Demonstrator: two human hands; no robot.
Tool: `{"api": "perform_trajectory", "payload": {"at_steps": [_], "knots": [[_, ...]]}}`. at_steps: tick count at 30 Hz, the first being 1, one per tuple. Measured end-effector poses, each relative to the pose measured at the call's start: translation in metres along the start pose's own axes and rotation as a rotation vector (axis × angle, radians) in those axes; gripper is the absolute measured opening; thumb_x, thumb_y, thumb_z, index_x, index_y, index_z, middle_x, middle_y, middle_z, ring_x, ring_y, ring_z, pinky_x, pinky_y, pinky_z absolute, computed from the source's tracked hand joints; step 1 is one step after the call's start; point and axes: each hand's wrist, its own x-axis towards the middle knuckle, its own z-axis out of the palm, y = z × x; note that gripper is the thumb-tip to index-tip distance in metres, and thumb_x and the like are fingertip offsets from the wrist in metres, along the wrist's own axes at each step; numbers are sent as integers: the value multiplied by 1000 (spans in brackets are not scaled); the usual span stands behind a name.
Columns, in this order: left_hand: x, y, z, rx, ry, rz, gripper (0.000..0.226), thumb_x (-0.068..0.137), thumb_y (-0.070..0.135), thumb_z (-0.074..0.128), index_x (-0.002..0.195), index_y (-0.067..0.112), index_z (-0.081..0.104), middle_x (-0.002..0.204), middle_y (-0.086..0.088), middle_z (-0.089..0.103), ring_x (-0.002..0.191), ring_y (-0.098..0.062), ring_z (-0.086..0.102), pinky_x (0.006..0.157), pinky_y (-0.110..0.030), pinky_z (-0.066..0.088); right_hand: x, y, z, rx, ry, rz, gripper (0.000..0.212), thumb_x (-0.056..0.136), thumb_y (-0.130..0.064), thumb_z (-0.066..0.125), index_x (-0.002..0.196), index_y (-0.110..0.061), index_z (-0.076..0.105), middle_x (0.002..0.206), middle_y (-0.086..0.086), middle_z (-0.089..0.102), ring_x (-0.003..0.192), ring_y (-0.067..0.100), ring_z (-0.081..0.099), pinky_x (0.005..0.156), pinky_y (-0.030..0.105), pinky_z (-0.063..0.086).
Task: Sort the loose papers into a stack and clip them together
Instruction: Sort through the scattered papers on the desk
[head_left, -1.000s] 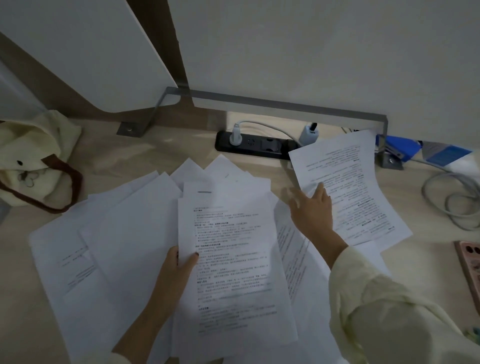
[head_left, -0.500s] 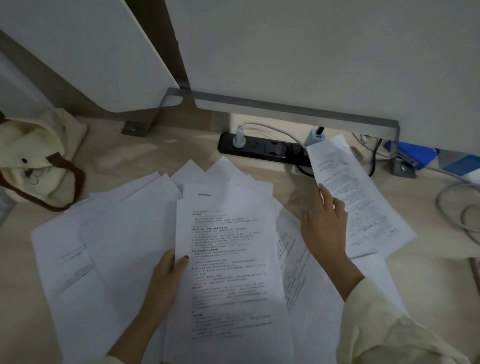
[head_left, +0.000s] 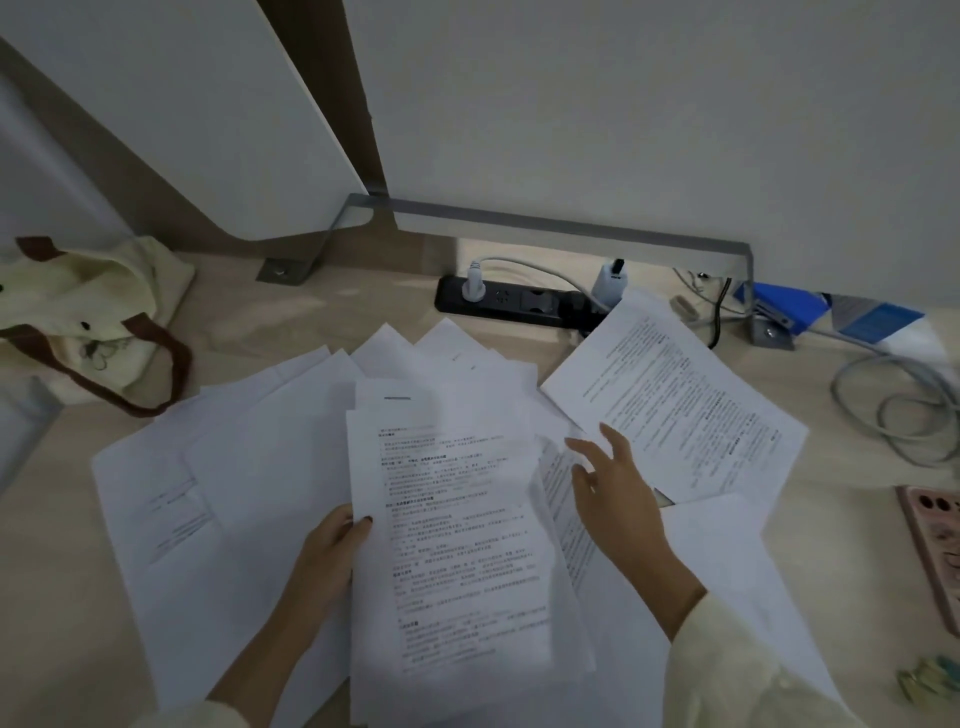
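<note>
We count two hands, one held sheaf, one separate printed sheet and a fan of overlapping loose papers (head_left: 234, 493) whose number we cannot fix, since they cover one another. The left hand (head_left: 332, 556) grips the sheaf of printed pages (head_left: 457, 545) at its left edge, near the middle of the desk (head_left: 363, 291), thumb pressed on top and the other fingers hidden beneath. The right hand (head_left: 618, 499) is just right of the sheaf with its fingers spread apart and holding nothing; we cannot tell whether it touches the paper under it. The single printed sheet (head_left: 675, 415) lies tilted, far and right of that hand. Far along the wall sits one black power strip (head_left: 514, 304) with two white plugs. We see one cream tote bag (head_left: 88, 322) at far left, one coiled grey cable (head_left: 904, 410) and one pink-cased phone (head_left: 935, 551) at right.
</note>
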Motion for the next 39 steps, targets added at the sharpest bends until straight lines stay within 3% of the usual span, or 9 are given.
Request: {"api": "perform_trajectory", "payload": {"at_steps": [6, 12, 16, 20, 24, 28, 31, 34, 39], "knots": [[4, -7, -2, 14, -11, 3, 14, 93, 16, 49, 92, 18, 62, 100, -8, 66, 87, -21, 61, 83, -39, 48, 13, 36, 5, -370, -43, 43, 37, 95, -30, 40, 132, -28, 49, 153, 20, 18, 141, 36, 18, 115, 43, 18], [10, -11, 1, 29, 7, -28, 13, 93, 16, 48, 95, 16, 61, 99, -7, 65, 91, -24, 61, 85, -41, 48, 19, 58, 13, -401, -115, 46, 41, 95, -29, 37, 134, -16, 38, 143, 24, 29, 130, 38, 34, 109, 45, 32], [13, -11, 3, 10, 24, -32, 14, 93, 14, 48, 95, 18, 61, 96, -1, 64, 87, -16, 60, 73, -28, 48, 21, 63, 12, -412, -95, 110, 51, 96, -29, 37, 140, -3, 29, 154, 15, 18, 141, 32, 20, 115, 38, 19], [17, -9, 5, 3, 22, -40, 16, 93, 14, 47, 100, 19, 61, 96, 2, 64, 89, -16, 60, 76, -31, 47, 19, 56, 4, -432, 116, 39, 41, 89, -14, 53, 126, 4, 49, 138, 17, 48, 104, 39, 52, 89, 48, 44], [19, -7, 6, 4, 13, -39, 16, 93, 13, 47, 97, 18, 62, 97, -1, 65, 89, -16, 61, 73, -29, 47, 12, 45, -13, -458, 271, -91, 31, 87, -8, 50, 115, 4, 58, 128, 16, 58, 72, 31, 51, 65, 38, 44], [19, -5, 7, 4, 2, -28, 16, 93, 13, 47, 99, 14, 62, 95, 0, 65, 87, -15, 60, 69, -25, 47, -2, 32, -18, -168, 151, -203, 49, 96, -21, 38, 141, -4, 32, 138, 11, 48, 97, 25, 57, 84, 29, 48], [17, -4, 7, -6, 2, -33, 14, 93, 12, 47, 93, 13, 61, 92, -2, 64, 87, -19, 60, 69, -25, 47, -18, 24, -16, -25, 84, -368, 46, 96, -18, 34, 141, -7, 34, 148, -1, 33, 134, 13, 34, 112, 13, 18], [14, -3, 7, -31, -14, -46, 16, 93, 13, 47, 100, 12, 62, 95, -3, 65, 86, -18, 61, 66, -26, 47, -42, 12, -13, 321, 20, -353, 36, 94, -21, 38, 125, -10, 54, 137, -6, 49, 128, -2, 40, 108, 9, 26], [9, -2, 3, -43, -40, -67, 20, 93, 16, 48, 103, 6, 63, 98, -11, 66, 83, -22, 61, 64, -26, 46, -55, 1, -10, 839, 109, 81, 16, 91, -13, 52, 84, -2, 61, 82, -1, 69, 80, 1, 62, 72, 6, 44]]}}
